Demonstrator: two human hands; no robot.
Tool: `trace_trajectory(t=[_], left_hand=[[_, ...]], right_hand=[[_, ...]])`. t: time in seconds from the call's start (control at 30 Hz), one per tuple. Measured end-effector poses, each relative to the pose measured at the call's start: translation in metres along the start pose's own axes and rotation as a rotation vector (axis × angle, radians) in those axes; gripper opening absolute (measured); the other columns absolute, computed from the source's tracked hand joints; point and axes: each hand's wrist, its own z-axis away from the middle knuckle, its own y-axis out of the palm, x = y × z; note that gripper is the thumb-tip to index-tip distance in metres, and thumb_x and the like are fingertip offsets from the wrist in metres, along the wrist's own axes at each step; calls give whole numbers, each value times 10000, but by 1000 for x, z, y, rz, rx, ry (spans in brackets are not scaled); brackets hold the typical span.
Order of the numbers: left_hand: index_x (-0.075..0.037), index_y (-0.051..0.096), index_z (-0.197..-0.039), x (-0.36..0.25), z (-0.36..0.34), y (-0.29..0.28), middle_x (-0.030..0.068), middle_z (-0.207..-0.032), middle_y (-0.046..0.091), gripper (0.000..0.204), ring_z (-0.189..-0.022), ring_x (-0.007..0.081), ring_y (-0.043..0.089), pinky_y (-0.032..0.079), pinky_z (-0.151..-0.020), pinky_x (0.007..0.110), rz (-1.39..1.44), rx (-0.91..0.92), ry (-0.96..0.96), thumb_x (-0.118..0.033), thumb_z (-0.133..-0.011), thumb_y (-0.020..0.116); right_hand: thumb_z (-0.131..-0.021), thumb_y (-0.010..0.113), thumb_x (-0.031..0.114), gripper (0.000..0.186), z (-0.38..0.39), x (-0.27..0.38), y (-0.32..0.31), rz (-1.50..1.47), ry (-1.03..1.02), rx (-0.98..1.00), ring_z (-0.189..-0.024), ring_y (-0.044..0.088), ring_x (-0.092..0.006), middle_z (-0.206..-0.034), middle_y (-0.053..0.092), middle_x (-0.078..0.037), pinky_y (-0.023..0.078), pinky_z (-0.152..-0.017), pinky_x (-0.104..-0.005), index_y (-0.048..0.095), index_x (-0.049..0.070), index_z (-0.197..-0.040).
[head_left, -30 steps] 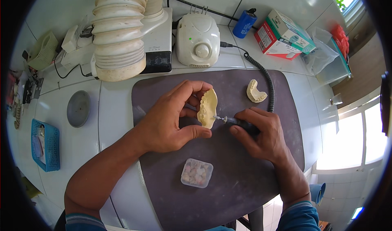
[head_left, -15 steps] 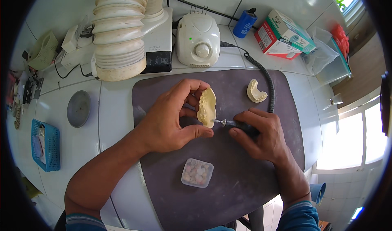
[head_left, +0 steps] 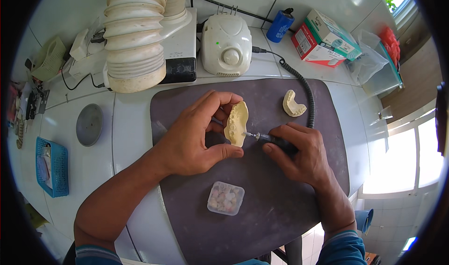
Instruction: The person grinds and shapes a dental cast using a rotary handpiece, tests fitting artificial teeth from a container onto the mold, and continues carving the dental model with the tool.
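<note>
- The cream, curved plaster dental cast (head_left: 239,123) was held above the flat purple-grey mat (head_left: 266,218)
- The left hand (head_left: 189,141), thumb and fingers part-curled, gripped its ends
- The right hand (head_left: 299,153) had closed around a black cylindrical handpiece (head_left: 268,139), tip at the cast, contact unclear
- Grinding seemed in hand; the next move called for steady, light pressure

A cream dental cast (head_left: 238,123) was held on edge, teeth turned left; a dark rotary handpiece (head_left: 271,140) was held sideways, its tip at the cast's lower part.
</note>
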Motion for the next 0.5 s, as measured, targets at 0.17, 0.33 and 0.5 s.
trace_trajectory(t=[0.17, 0.33, 0.5], left_hand=[[-31, 538, -1698, -1, 0, 0, 77, -1445, 608, 934, -1314, 178, 680, 625, -1165, 391, -27, 17, 40, -54, -909, 1038], [-12, 541, -1711, 0, 0, 0, 95, -1444, 606, 904, -1307, 206, 700, 615, -1167, 392, -11, 16, 59, -27, -930, 997], [-3, 519, -1739, 2, 1, 0, 84, -1469, 577, 903, -1318, 180, 670, 593, -1191, 371, -6, 34, 79, 18, -954, 965]], right_hand=[[-994, 963, 301, 279, 1, 1, 1, 1, 17, -7, -739, 804, -332, -872, 777, -111, 615, -677, -455, 864, 72, -1118], [-990, 965, 303, 276, 0, 1, -1, 10, 16, 28, -743, 805, -332, -876, 782, -105, 617, -683, -460, 866, 79, -1118], [-989, 967, 305, 276, 0, 1, 0, 9, 17, 15, -740, 801, -331, -874, 779, -100, 615, -682, -459, 866, 81, -1115]])
